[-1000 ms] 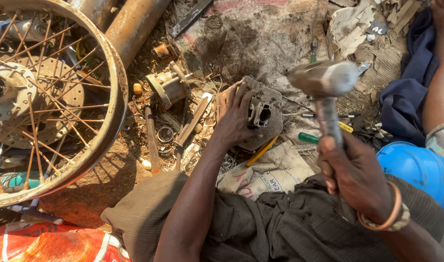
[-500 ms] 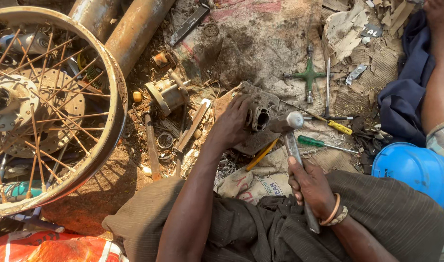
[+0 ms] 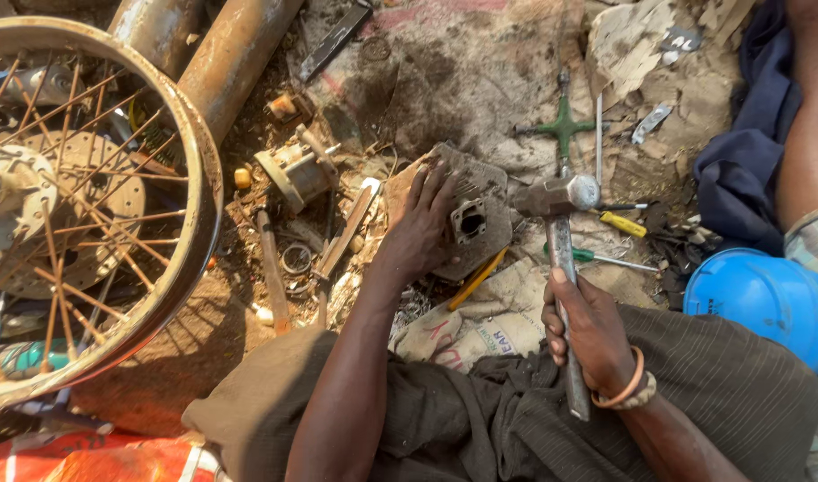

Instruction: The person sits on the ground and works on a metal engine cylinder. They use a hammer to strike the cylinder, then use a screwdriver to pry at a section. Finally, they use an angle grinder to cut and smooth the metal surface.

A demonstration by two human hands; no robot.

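spoked wheel [image 3: 87, 214] cut by left edge; blue helmet [image 3: 766, 299] cut right

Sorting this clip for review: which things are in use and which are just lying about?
In use: left hand on the finned grey metal engine block; right hand gripping the steel-headed hammer.

Lying about: rusty spoked wheel, green cross wrench, blue plastic helmet, yellow-handled screwdriver.

I'm in a ground-level repair workshop: oily dirt under my fingers [image 3: 431, 192], spoked wheel [image 3: 79, 214] left, screwdrivers [image 3: 605, 241] right.
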